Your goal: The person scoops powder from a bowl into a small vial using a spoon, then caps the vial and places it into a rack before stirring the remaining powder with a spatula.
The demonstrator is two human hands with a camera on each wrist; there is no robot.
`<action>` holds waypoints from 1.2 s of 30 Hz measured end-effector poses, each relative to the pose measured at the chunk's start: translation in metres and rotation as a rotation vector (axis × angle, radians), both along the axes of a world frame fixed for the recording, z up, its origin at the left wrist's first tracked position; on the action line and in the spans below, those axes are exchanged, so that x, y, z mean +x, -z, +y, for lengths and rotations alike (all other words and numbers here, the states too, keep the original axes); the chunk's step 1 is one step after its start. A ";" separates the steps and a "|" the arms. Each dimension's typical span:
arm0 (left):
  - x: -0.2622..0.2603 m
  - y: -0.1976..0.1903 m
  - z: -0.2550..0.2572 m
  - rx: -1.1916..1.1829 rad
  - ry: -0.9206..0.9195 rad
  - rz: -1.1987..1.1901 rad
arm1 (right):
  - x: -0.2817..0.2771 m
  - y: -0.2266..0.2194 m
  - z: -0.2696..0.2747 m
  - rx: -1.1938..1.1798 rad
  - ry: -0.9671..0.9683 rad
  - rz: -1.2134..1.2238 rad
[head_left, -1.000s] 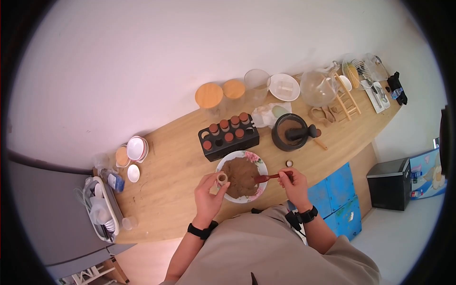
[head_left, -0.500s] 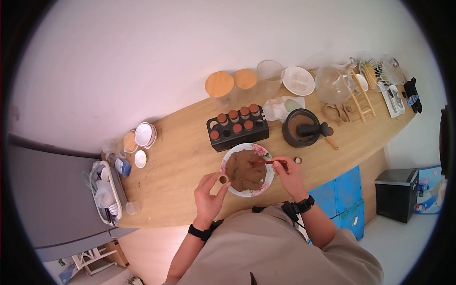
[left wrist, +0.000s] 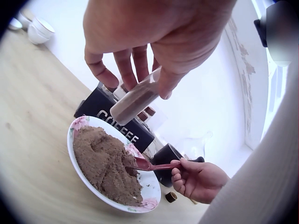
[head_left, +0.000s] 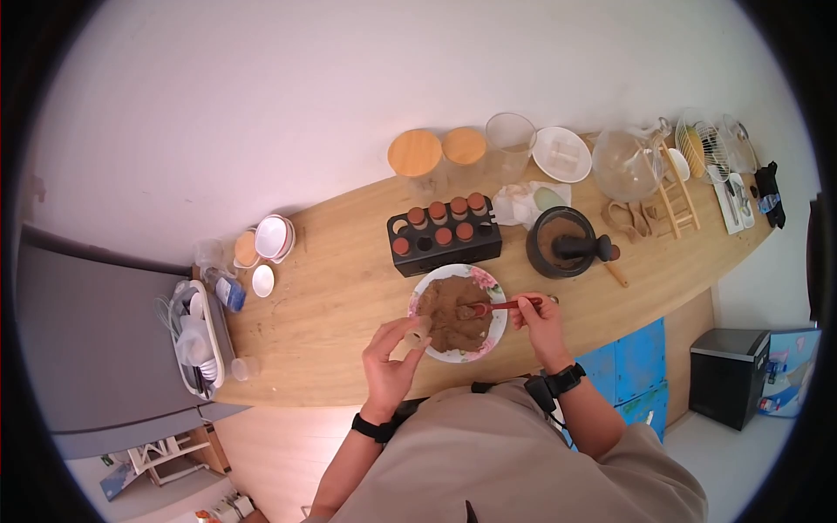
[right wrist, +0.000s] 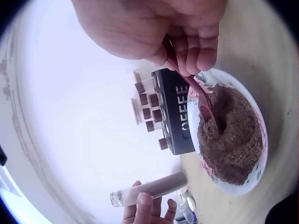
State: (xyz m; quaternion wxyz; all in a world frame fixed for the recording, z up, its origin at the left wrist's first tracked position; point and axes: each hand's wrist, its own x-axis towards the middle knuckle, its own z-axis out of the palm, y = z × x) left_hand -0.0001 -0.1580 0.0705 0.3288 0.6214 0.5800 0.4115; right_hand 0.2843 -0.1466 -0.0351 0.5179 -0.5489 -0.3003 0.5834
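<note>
My left hand (head_left: 390,370) pinches a slim glass tube (left wrist: 136,98) between thumb and fingers, tilted beside the plate. Brown powder fills much of the tube's length. In my right hand (head_left: 542,329) is the handle of a small red-brown scoop (left wrist: 156,166), whose head is dug into the powder. A mound of brown ground powder (right wrist: 233,140) covers most of a white floral-rimmed plate (head_left: 458,356). On the table near the right hand lies a small round cap (left wrist: 171,197), mostly hidden by that hand in the head view.
Behind the plate stands a black rack (head_left: 449,257) marked COFFEE with several capped tubes. To its right are a dark mortar (head_left: 540,254) and pestle (head_left: 575,249). Wooden-lidded jars (head_left: 415,152) line the wall. White bowls (head_left: 273,237) and a dish rack (head_left: 218,340) stand left.
The scoop has gone from the plate's right side across the powder, and its head is now sunk in it. The tube's mouth has tipped toward the plate. The head view has shifted slightly.
</note>
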 end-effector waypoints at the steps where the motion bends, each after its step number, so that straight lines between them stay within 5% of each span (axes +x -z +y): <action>1: 0.001 0.001 0.000 -0.007 -0.018 -0.013 | 0.002 -0.001 -0.002 -0.011 0.013 0.037; 11: 0.003 0.003 0.006 -0.039 -0.048 0.023 | 0.012 -0.009 -0.004 -0.108 0.039 0.166; 19: 0.008 0.015 0.009 0.089 0.050 0.303 | 0.022 -0.056 -0.001 -0.009 0.088 0.203; 36: 0.024 0.004 0.040 0.156 0.179 0.467 | 0.019 -0.117 0.003 0.172 0.076 -0.014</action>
